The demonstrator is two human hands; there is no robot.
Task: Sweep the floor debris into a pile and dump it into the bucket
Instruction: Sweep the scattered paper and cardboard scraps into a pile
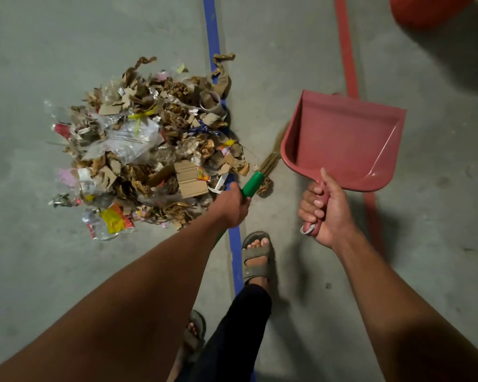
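While the right hand (pixel 324 213) is gripping the red plastic dustpan (pixel 342 139) and the left hand (pixel 233 205) is clutching the green-handled straw broom (pixel 255 181), honestly that center-left heap of cardboard scraps and plastic wrappers (pixel 144 144) is looking likely to overflow one scoop.

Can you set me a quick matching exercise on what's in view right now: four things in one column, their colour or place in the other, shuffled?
Things:
1. dustpan
2. broom handle
3. debris pile
4. bucket

Descriptions:
A. green, gripped by the left hand
B. orange-red, cut off at the top right edge of the view
C. heaped on the floor, mostly left of the blue line
D. dull red, empty, held up by the right hand

Pairs: 1-D, 2-A, 3-C, 4-B
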